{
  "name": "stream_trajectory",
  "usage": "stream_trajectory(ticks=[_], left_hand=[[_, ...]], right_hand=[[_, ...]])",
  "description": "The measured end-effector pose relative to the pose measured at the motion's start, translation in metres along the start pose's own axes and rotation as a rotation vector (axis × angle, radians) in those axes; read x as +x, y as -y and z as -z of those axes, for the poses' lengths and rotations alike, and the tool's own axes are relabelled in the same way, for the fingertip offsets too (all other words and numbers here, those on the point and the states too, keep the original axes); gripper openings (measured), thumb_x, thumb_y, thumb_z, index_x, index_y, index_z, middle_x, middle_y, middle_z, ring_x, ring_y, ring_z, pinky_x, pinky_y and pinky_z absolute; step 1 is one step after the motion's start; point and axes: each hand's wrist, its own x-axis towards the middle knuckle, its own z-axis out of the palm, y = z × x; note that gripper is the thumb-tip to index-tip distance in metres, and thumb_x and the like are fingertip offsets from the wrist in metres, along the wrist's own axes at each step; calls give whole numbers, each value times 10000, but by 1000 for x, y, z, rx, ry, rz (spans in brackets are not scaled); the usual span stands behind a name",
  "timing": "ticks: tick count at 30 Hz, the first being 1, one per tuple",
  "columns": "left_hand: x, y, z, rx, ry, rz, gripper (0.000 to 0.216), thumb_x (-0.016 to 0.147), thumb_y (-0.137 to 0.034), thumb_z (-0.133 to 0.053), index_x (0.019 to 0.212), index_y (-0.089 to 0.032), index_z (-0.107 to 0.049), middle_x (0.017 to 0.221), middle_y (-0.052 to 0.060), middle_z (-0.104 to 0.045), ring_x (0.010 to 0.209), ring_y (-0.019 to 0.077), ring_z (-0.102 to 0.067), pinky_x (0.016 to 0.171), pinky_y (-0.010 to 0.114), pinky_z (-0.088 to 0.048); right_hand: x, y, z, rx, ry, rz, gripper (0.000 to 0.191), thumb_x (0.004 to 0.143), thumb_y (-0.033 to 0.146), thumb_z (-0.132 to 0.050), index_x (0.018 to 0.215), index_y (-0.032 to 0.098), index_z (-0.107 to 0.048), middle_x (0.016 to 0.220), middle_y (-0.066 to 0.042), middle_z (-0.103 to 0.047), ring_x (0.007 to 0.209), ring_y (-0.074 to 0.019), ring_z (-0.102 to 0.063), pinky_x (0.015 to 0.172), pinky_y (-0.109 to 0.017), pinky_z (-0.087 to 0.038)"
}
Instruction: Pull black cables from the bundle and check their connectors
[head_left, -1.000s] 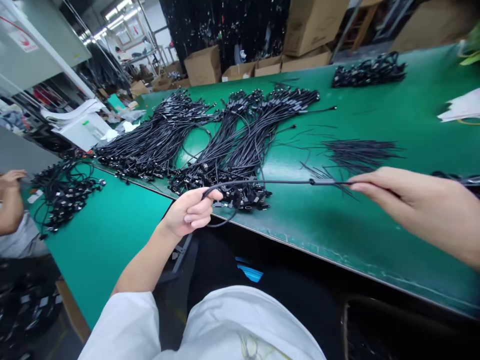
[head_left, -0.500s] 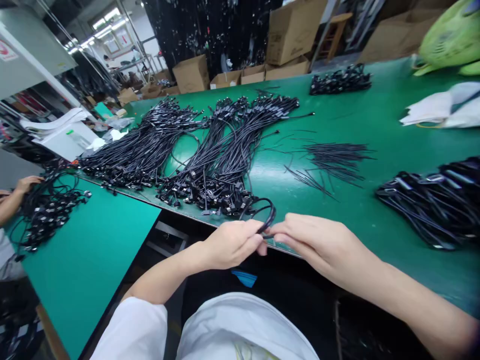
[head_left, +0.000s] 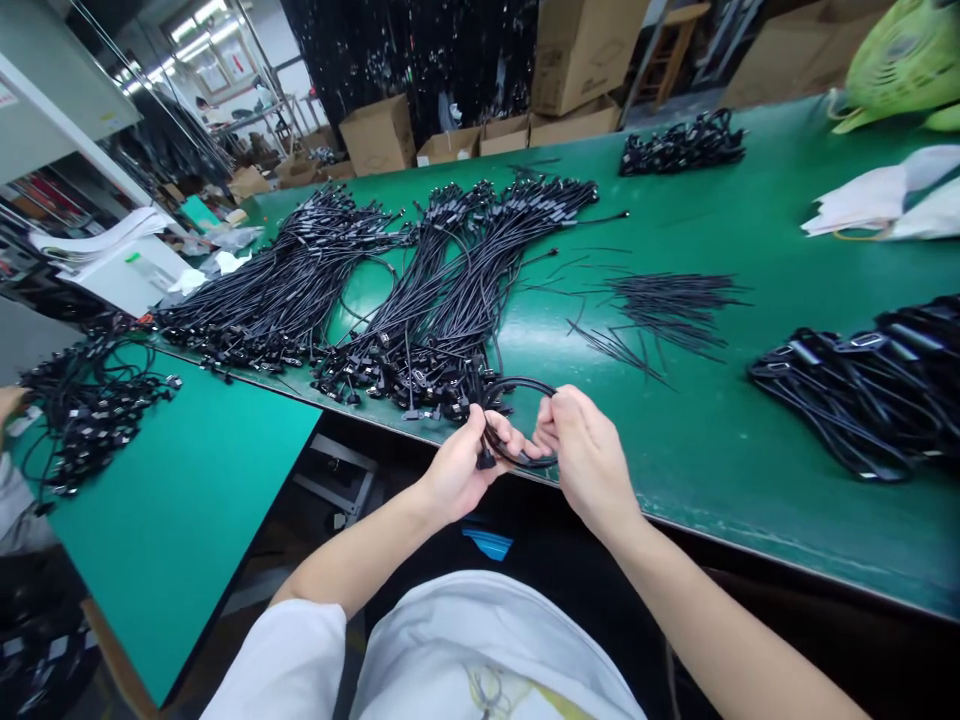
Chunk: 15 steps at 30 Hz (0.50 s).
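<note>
A black cable (head_left: 525, 382) is coiled into a loop between my hands, just above the front edge of the green table (head_left: 705, 420). My left hand (head_left: 469, 465) pinches the coil at its left side, and a dark connector end hangs by its fingers. At the loop's right side my right hand (head_left: 589, 450) is closed around the cable. Right behind my hands lie long bundles of black cables (head_left: 465, 290), their connectors heaped toward the front edge. To the right of those, thin black ties (head_left: 675, 305) are spread in a loose pile.
Coiled cables (head_left: 862, 390) are stacked at the right, with another pile (head_left: 682, 145) farther back. White cloth (head_left: 862, 200) and a green fan-like object (head_left: 907, 65) sit at the far right. Leftward, a co-worker's hand (head_left: 11, 405) is beside a cable heap (head_left: 97, 420). Cardboard boxes (head_left: 379, 135) stand behind.
My hands have shifted from a close pinch to holding the loop from both sides. The loop is wider, and my right hand has turned more upright. The co-worker's hand has moved left.
</note>
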Motion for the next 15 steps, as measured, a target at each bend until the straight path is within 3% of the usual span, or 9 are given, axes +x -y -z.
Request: stream_trajectory(ticks=[3, 5, 7, 11, 15], left_hand=[[0, 8, 1, -63, -18, -73, 505, 866, -639, -532, 671, -186, -423, 581, -64, -349, 509, 78, -404, 617, 258, -441], [1, 11, 4, 53, 42, -125, 506, 861, -637, -542, 667, -191, -401, 559, -82, -298, 460, 62, -308, 549, 248, -407], [1, 14, 9, 261, 96, -186, 486, 867, -639, -529, 713, -186, -441, 565, -79, -319, 477, 69, -340, 571, 262, -431], [-5, 12, 16, 653, 108, -255, 510, 921, -621, -431, 1100, -150, -514, 691, -28, -470, 588, 105, -464, 630, 272, -461], [-13, 6, 19, 1040, 246, -232, 429, 968, -478, -416, 1214, -144, -524, 979, 97, -622, 914, 217, -589, 818, 341, -489]], right_hand=[[0, 5, 1, 96, 71, -56, 435, 899, 586, -539, 710, 205, -450, 705, 9, -476, 657, -117, -501, 609, -253, -485], [0, 11, 1, 188, 107, -113, 468, 856, 572, -608, 642, 194, -435, 761, -18, -526, 777, -141, -566, 718, -281, -540], [-1, 18, -2, 275, 93, -144, 440, 844, 565, -625, 660, 190, -485, 792, -32, -566, 865, -168, -606, 774, -311, -560], [-9, 24, -17, 271, 61, -76, 476, 797, 630, -648, 986, 194, -625, 1066, -89, -629, 891, -194, -640, 622, -273, -550], [-14, 19, -30, 292, -43, 5, 467, 729, 587, -743, 769, 177, -521, 888, -26, -568, 644, -98, -590, 480, -193, -447]])
